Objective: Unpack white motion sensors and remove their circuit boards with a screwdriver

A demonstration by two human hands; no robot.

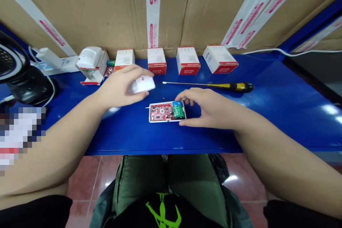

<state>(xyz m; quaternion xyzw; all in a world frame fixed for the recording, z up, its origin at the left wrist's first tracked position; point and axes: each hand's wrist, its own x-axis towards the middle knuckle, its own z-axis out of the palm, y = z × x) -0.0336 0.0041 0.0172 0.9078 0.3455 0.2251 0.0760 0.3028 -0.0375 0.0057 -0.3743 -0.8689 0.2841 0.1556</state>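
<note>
My left hand (121,85) is closed round a white plastic cover (142,84), held just above the blue bench. My right hand (207,108) rests on the bench with its fingers pinching the right end of an opened white device base (167,111). That base lies flat and shows a red circuit board with a green battery at its right side. A tiny dark screw (164,98) lies on the bench just behind the base.
A yellow-and-black screwdriver (211,85) lies behind the base. Several red-and-white boxes (187,60) line the cardboard wall, and a white detector (89,58) sits on one at the left. A power strip (53,62) and a black fan (16,74) stand far left. The bench's front edge (160,151) is above my lap.
</note>
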